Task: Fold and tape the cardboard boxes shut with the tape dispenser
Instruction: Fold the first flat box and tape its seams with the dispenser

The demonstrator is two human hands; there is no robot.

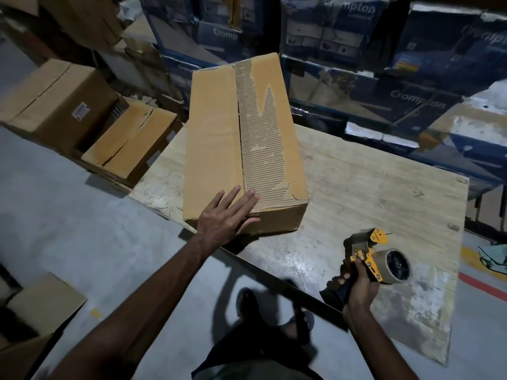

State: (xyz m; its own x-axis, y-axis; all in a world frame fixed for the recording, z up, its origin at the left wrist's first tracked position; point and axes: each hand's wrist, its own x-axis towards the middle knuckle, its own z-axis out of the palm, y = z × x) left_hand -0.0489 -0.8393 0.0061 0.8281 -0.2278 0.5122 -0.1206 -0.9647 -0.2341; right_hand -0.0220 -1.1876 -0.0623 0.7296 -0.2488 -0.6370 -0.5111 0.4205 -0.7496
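On table edge [356, 174], left hand [225, 215] presses box [214, 133] — right hand [359, 283] grips dispenser [384, 261]

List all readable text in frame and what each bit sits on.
"Crompton": right blue carton behind the table.
"mpton", first letters dim: top blue carton.
"Cromp", rest cut off: upper-middle blue carton.
White label on the brown box at left: too small to read.
Marking on the yellow frame of the tape dispenser: too small to read.
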